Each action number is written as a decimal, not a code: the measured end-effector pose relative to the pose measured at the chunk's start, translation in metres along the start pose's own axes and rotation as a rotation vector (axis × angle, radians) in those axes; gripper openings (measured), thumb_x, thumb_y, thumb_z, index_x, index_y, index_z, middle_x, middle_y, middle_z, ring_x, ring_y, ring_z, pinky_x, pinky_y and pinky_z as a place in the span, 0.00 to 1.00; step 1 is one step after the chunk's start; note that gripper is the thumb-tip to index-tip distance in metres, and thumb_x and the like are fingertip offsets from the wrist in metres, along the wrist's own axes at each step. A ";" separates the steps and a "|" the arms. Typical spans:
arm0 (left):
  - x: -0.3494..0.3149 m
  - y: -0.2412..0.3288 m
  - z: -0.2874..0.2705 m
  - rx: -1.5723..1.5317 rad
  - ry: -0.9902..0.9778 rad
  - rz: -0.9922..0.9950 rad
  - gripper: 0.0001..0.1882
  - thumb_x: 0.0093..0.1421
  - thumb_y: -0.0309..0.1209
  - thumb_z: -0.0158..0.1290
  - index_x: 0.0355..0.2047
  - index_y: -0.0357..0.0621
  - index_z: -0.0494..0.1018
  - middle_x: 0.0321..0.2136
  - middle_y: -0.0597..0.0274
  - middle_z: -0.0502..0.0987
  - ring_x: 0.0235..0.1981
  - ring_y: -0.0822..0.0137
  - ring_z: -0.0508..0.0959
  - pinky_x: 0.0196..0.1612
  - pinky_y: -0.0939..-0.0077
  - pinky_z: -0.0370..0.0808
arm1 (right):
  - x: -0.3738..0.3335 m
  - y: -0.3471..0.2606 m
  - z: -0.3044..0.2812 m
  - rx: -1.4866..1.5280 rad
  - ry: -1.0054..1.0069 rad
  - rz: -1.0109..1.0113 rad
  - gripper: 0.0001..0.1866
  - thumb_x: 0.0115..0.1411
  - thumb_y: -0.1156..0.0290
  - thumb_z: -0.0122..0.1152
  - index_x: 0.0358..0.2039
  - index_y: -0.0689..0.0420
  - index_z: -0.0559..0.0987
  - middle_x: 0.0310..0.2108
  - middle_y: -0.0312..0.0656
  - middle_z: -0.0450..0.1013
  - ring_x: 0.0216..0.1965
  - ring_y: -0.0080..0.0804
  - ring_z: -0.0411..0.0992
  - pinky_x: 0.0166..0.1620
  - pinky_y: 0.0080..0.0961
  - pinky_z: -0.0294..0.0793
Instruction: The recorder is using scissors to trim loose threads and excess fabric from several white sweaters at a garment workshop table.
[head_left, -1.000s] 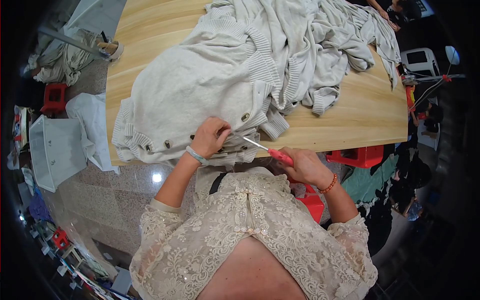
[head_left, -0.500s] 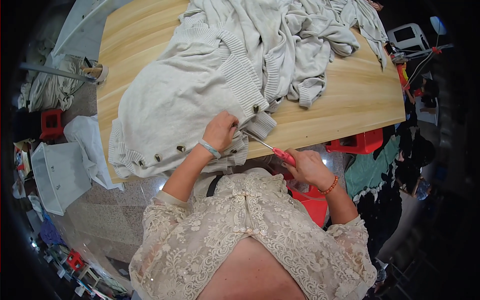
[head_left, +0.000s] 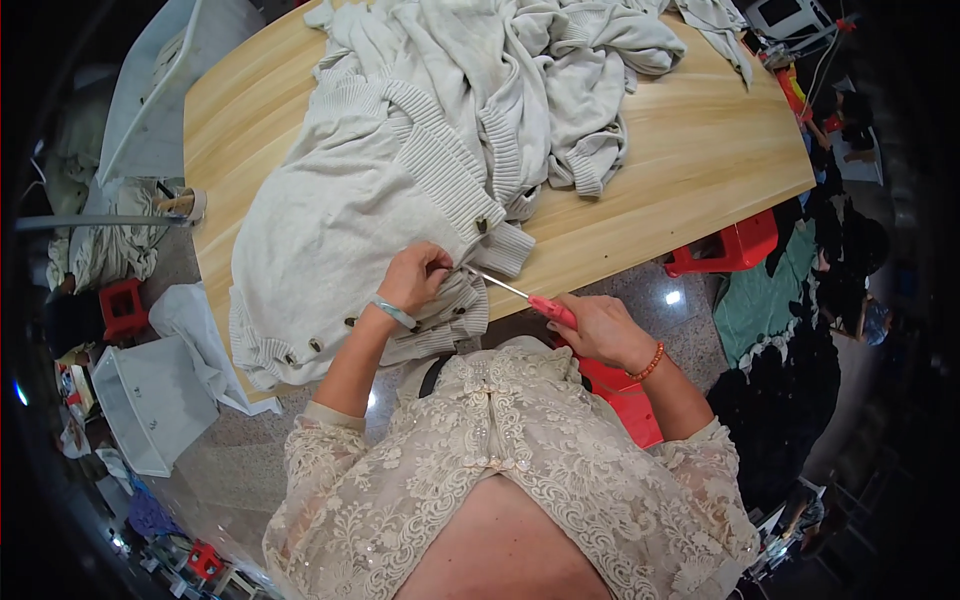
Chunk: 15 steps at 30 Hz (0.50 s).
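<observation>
A light grey knitted cardigan (head_left: 315,230) with ribbed bands and dark buttons lies spread at the table's near edge. My left hand (head_left: 412,280) rests on it, fingertips pinched closed on the knit close to the front band. In my right hand (head_left: 605,332) is a red-handled tool (head_left: 552,311) with a thin straight metal shaft. Its far end meets the knit right beside my left fingertips; the tip itself is hidden, so the exact kind of tool does not show.
More grey knitwear (head_left: 450,60) is heaped across the back of the wooden table (head_left: 690,150). A red stool (head_left: 735,245) stands by the right edge, near green and black cloth on the floor. To the left are a white bin (head_left: 155,400) and a roll of tape (head_left: 198,205).
The whole view has turned and shifted slightly, so the table and cardigan appear moved left. Both hands keep their grip, and the tool's shaft stays at the same part of the knit.
</observation>
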<state>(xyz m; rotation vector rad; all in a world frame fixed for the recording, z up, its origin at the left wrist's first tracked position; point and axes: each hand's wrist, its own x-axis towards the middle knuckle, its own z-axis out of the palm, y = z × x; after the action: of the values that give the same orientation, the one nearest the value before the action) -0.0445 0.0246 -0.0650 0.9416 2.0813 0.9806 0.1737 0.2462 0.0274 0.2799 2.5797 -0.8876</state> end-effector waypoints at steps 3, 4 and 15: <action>0.011 0.017 0.001 0.054 0.056 0.035 0.11 0.51 0.25 0.59 0.36 0.43 0.75 0.31 0.54 0.74 0.37 0.53 0.75 0.39 0.62 0.72 | -0.002 0.011 0.001 0.063 0.132 0.004 0.12 0.58 0.64 0.59 0.40 0.54 0.73 0.28 0.51 0.75 0.33 0.54 0.74 0.37 0.46 0.72; 0.017 0.025 0.006 0.163 0.157 0.115 0.11 0.52 0.26 0.59 0.37 0.43 0.75 0.32 0.55 0.74 0.36 0.53 0.75 0.39 0.62 0.72 | -0.002 0.015 0.000 0.066 0.167 0.017 0.12 0.58 0.65 0.59 0.40 0.54 0.73 0.29 0.50 0.75 0.34 0.54 0.74 0.37 0.45 0.72; 0.071 0.011 0.041 0.210 0.075 0.172 0.08 0.45 0.23 0.58 0.26 0.40 0.70 0.26 0.51 0.73 0.34 0.48 0.73 0.37 0.59 0.71 | -0.006 0.032 0.000 -0.076 0.084 0.124 0.15 0.57 0.61 0.59 0.40 0.56 0.73 0.28 0.52 0.76 0.34 0.54 0.75 0.39 0.46 0.73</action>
<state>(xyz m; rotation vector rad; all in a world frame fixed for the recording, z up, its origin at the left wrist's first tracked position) -0.0472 0.1022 -0.0943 1.2252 2.2269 0.9066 0.1888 0.2704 0.0125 0.4597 2.6330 -0.7468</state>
